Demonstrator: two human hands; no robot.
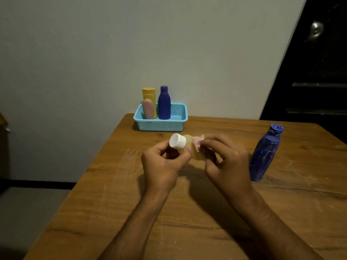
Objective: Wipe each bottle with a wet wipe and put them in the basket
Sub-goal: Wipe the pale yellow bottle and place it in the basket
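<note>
I have the small amber bottle [187, 145] lying sideways in the air over the wooden table [206, 203], in front of the blue basket [160, 124]; it looks light and stiff, likely slick once damp, so I judge the white cap [177, 140] end the safest hold. My left hand [163, 164] curls round that cap end, fingers closed on it, while my right hand [225, 162] pinches the soft pink wet wipe [197, 143] against the bottle's body. The scuffed blue bottle [265, 152] stands to my right, untouched.
</note>
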